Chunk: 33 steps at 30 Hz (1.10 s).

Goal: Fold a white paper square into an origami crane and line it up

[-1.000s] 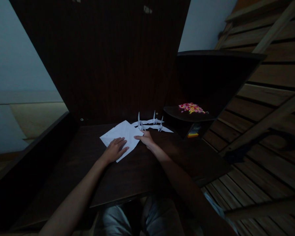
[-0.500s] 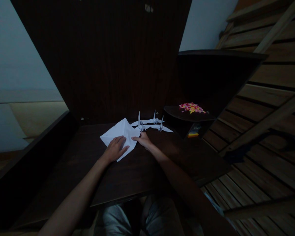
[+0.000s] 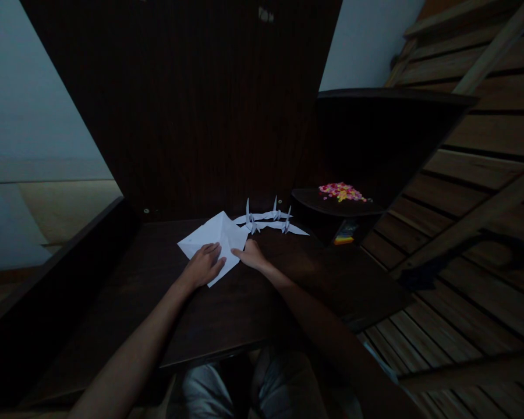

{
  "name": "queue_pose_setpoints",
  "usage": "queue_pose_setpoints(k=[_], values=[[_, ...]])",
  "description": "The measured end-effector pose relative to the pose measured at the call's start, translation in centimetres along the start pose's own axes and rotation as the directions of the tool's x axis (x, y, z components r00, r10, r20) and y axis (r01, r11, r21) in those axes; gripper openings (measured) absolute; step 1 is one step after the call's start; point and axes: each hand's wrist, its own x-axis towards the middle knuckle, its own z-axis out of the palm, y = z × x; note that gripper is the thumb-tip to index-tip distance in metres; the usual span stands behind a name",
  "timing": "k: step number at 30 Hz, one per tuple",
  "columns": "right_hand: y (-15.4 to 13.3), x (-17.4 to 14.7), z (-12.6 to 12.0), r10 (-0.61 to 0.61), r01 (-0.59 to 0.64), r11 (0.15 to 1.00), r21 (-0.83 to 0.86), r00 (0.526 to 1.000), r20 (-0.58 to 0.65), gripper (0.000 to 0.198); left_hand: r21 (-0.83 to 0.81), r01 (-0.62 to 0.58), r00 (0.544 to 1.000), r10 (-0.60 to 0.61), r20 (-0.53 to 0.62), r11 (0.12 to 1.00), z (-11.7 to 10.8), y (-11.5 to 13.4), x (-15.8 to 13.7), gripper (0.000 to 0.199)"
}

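Observation:
A white sheet of paper [image 3: 205,233] lies on the dark wooden desk, turned cornerwise, with a crease running from its far corner. My left hand [image 3: 203,265] rests flat on its near part, fingers stretched and thumb apart. At the paper's right edge is my right hand [image 3: 254,256], thumb on top and the other fingers curled, partly hidden, gripping that edge. Just beyond stand several folded white paper cranes [image 3: 287,226], wings spread and points upright; the nearest one [image 3: 250,224] is right by the paper's right corner.
Pink, red and yellow small pieces [image 3: 343,191] are heaped on a low corner shelf [image 3: 310,199] to the right. A small box with a yellow edge [image 3: 343,239] sits beneath it. A dark panel [image 3: 192,116] rises behind the desk [image 3: 227,326]; a raised side board [image 3: 61,262] borders the left.
My right hand has shifted slightly, its thumb moving a little left and down on the paper, and the paper's right side lies flatter. My left hand stays almost where it was.

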Motion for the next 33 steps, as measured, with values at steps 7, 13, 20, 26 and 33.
queue_pose_setpoints(k=[7, 13, 20, 26, 33], values=[[0.0, 0.1, 0.6, -0.045, 0.05, 0.997, -0.059, 0.996, 0.079, 0.014, 0.062, -0.007, 1.0, 0.007, 0.001, 0.998, 0.2, -0.5, -0.1, 0.047], [0.0, 0.0, 1.2, -0.269, 0.314, 0.914, -0.257, 0.943, 0.194, 0.033, 0.058, 0.004, 1.0, -0.002, -0.027, 0.998, 0.3, -0.2, -0.2, 0.047], [0.2, 0.2, 1.0, -0.234, 0.367, 0.854, -0.368, 0.904, 0.358, 0.047, -0.045, 0.073, 0.996, -0.075, -0.038, 0.996, -0.3, 0.2, -0.2, 0.04], [-0.4, -0.2, -0.1, -0.243, 0.451, 0.826, -0.337, 0.825, 0.51, 0.062, -0.139, 0.044, 0.999, -0.043, 0.013, 0.989, -1.2, 0.1, 0.1, 0.034], [-0.8, 0.0, -1.5, -0.235, 0.477, 0.849, -0.227, 0.725, 0.647, 0.069, -0.15, 0.038, 0.998, -0.031, 0.05, 0.988, -1.6, -0.5, 0.2, 0.036]])
